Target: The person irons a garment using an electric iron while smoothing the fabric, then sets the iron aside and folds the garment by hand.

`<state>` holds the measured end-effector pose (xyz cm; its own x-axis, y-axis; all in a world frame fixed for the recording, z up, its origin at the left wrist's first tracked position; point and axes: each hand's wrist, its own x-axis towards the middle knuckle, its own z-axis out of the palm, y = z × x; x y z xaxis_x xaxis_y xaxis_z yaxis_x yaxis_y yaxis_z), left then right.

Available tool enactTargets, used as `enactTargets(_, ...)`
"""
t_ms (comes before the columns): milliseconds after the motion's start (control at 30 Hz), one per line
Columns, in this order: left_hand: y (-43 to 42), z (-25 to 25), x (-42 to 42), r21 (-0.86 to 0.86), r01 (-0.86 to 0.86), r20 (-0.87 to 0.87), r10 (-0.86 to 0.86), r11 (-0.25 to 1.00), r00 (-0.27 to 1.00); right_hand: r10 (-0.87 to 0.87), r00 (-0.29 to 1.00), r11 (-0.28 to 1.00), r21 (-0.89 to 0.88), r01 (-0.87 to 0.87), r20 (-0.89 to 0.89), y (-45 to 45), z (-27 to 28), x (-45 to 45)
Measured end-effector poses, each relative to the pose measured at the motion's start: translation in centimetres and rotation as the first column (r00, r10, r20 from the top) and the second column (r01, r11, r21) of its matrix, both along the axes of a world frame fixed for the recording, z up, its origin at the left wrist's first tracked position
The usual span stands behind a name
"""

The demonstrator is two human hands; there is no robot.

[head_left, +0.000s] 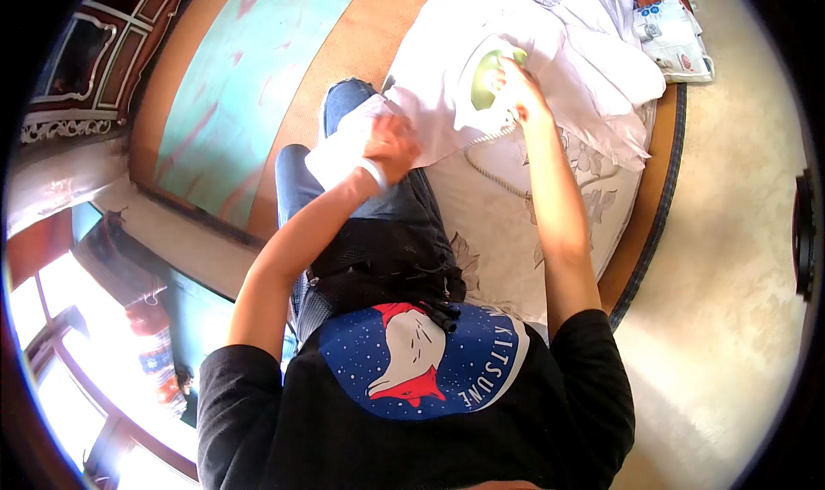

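A pale mottled surface [739, 232] fills the area well to the right of the green-and-white iron [486, 82]; a brown mat [361, 43] lies to the iron's left, with a turquoise, red-streaked panel [232, 86] on it, farther from the iron; the person, below the iron in the view, wears a black T-shirt [292, 438] and blue jeans [296, 176]; across the chest, a dark blue print shows a red-and-white fox [412, 353], and the word "KITSUNE" can be read along its curved white edge; white fabric [593, 69] spreads around the iron, bunched to its right and reaching left over the person's lap; a pale sheet [498, 249] with outlined flowers shows below the iron; a dark wooden cabinet [94, 52] stands far to the iron's left; a white package [670, 39] lies to its upper right, with blue marks too small to read; the iron itself sits on the white fabric, and the right hand [520, 91] is closed around its handle; the left hand [394, 146], lower left of the iron, is blurred over the fabric on the lap, and whether its fingers are spread or gripping cannot be told; a pale cord [501, 183] loops below the iron; a white band [375, 174] circles the left wrist.
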<state>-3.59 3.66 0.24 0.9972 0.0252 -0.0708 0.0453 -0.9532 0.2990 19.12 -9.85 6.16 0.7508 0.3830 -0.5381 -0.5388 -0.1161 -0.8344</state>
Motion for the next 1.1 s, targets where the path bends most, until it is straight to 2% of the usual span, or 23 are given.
enactTargets(33, 1.3, -0.4, -1.0, -0.041, -0.100, 0.131, 0.104, 0.994, 0.986, -0.020, 1.000, 1.000, -0.005, 0.020, -0.008, -0.9, 0.7, -0.7)
enactTargets(100, 3.3, 0.3, -1.5, -0.037, -0.419, 0.088, 0.421, 0.907, 0.903, 0.006, 1.000, 0.996, -0.085, -0.005, 0.007, -3.4, 0.2, -1.1)
enactTargets(167, 4.5, 0.9, -2.4, -0.066, -0.558, 0.070, 0.562, 0.827, 0.824, 0.004, 1.000, 0.991, -0.135, -0.001, 0.019, -5.7, -0.4, -1.9)
enactTargets(200, 4.8, 0.3, -2.8, -0.039, -0.600, 0.147, 0.599, 0.799, 0.787, -0.005, 1.000, 0.990, -0.143, 0.008, 0.023, -6.4, -0.6, -2.6)
enactTargets(300, 5.9, -0.1, -3.2, -0.278, -0.591, 0.002, 0.616, 0.757, 0.788, -0.069, 0.997, 0.991, -0.121, 0.064, -0.040, -7.4, -2.2, -3.1)
enactTargets(433, 6.5, -0.3, -3.8, -0.335, -0.578, 0.049, 0.626, 0.744, 0.778, -0.046, 0.994, 0.996, -0.086, 0.038, -0.101, -6.9, -2.2, -4.5)
enactTargets(767, 7.2, 0.0, -6.4, -0.467, -0.586, 0.060, 0.685, 0.662, 0.727, 0.064, 0.994, 0.998, -0.019, -0.066, -0.083, -2.3, -1.3, -7.8)
enactTargets(867, 7.7, 0.2, -6.7, -0.552, -0.537, -0.027, 0.630, 0.638, 0.776, 0.059, 0.994, 0.998, -0.018, -0.061, -0.091, -2.0, -1.3, -7.8)
enactTargets(967, 7.9, 0.3, -7.6, -0.603, -0.608, -0.257, 0.596, 0.516, 0.761, 0.079, 0.993, 0.997, 0.000, -0.080, -0.082, -2.0, -1.5, -7.6)
enactTargets(1100, 8.8, 0.1, -10.0, -0.692, -0.620, -0.484, 0.400, 0.370, 0.779, 0.098, 0.994, 0.995, 0.011, -0.098, -0.048, -1.8, -2.7, -6.8)
